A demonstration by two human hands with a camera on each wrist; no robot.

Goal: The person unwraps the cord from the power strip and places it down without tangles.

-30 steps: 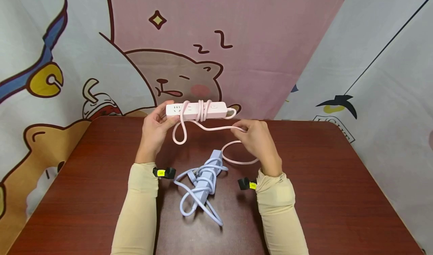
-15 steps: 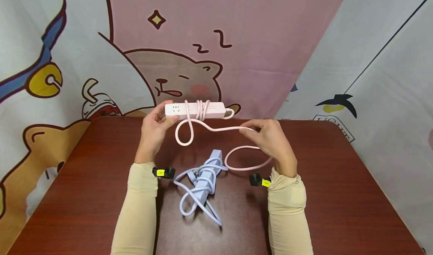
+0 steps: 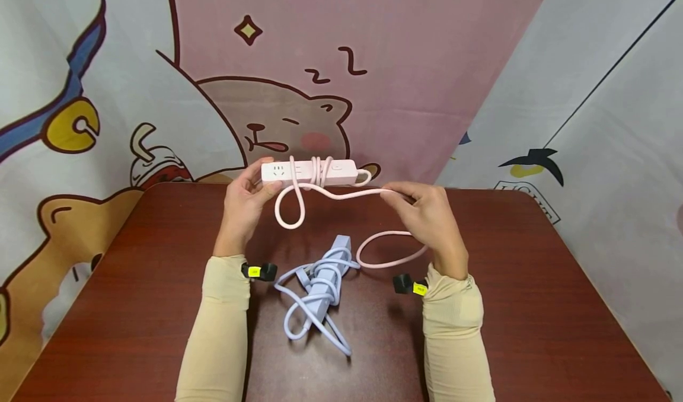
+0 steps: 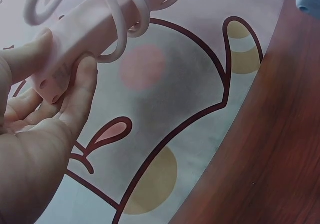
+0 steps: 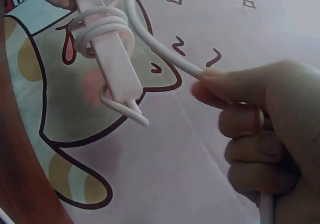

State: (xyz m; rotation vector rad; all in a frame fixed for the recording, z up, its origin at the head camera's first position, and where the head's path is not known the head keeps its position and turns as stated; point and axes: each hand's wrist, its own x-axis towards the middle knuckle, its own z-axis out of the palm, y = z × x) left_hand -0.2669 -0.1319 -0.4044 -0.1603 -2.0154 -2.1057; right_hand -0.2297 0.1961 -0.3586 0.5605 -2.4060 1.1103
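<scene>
A pale pink power strip (image 3: 341,172) is held up over the far part of the table, with several turns of its own cord around its body. My left hand (image 3: 242,206) grips the strip's left end between thumb and fingers; the left wrist view shows the strip's end (image 4: 52,82) there. Off to the right, my right hand (image 3: 427,215) pinches the pink cord (image 3: 347,195) between thumb and forefinger. In the right wrist view the other fingers (image 5: 242,120) curl below, with cord coming out under them. One cord loop hangs beneath the strip and another below the right hand.
A light blue power strip (image 3: 320,292) wound in its own blue cord lies on the dark red-brown table (image 3: 523,295), between the forearms. Behind the table's far edge hangs a cartoon-printed cloth (image 3: 416,93).
My right hand has moved to the right, then slightly up, drawing the pink cord out sideways. The loop under the strip has shifted. The left hand and blue strip stay in place.
</scene>
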